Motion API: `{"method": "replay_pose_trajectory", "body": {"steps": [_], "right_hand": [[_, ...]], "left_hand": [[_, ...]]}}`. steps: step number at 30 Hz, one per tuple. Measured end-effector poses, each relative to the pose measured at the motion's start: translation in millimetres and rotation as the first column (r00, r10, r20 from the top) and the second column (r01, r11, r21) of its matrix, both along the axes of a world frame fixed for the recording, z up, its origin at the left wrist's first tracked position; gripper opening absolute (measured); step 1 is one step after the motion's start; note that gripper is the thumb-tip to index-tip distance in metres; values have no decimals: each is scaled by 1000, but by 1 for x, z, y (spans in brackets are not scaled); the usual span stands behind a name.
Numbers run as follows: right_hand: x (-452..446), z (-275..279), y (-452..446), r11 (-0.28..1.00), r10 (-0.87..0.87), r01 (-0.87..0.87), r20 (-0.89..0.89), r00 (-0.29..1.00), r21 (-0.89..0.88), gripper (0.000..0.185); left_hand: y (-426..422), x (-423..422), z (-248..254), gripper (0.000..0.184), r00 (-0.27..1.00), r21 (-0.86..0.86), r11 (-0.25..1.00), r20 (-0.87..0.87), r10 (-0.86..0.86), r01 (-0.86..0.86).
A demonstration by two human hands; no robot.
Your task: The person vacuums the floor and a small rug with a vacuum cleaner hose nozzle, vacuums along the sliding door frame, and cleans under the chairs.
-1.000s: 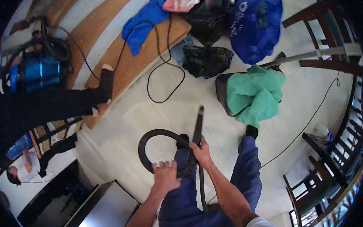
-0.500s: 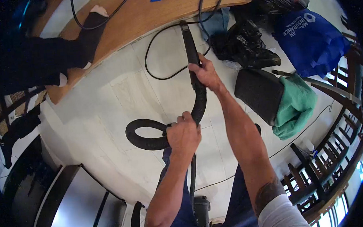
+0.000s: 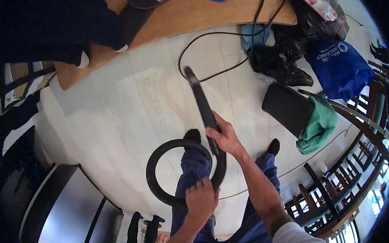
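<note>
Grasping the black ribbed hose (image 3: 152,173), looped in a ring, at near centre with the left fingers (image 3: 199,187), over the dark blue trouser leg (image 3: 193,165); probably light, soft and springy, best cupped along the ribs. Farther on, clasping the smooth black rigid tube (image 3: 199,97) near its hose end with the right fingers (image 3: 219,119); likely stiff, slightly slippery. Beyond those fingers, slanting far left towards a thin black cable (image 3: 220,73).

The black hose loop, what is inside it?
Inside the black hose loop, pale floor and part of a blue trouser leg show. What the loop itself covers cannot be seen.
</note>
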State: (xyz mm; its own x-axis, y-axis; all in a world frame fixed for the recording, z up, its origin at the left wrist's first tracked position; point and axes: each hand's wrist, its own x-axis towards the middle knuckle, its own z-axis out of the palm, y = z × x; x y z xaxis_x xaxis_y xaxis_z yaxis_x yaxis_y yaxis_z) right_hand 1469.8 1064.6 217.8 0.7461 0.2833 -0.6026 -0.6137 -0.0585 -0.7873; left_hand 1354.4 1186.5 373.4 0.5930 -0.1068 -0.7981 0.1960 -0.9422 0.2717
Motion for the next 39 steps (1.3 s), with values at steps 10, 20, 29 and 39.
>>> {"method": "replay_pose_trajectory", "body": {"steps": [10,20,29,39], "right_hand": [[125,-86,105,1000,24,-25,-45,999,-14,34],[-5,-67,125,992,109,-118,-174,979,-41,55],[-16,-15,134,957,146,-189,-196,970,-218,35],[-272,184,-19,200,-909,881,-416,4,-428,21]], "left_hand": [[77,106,-79,44,967,44,971,112,228,-234],[98,-12,-47,45,968,18,968,10,252,-252],[130,-30,-34,41,986,23,988,71,150,-152],[46,-16,120,40,712,-278,659,185,-678,699]]}}
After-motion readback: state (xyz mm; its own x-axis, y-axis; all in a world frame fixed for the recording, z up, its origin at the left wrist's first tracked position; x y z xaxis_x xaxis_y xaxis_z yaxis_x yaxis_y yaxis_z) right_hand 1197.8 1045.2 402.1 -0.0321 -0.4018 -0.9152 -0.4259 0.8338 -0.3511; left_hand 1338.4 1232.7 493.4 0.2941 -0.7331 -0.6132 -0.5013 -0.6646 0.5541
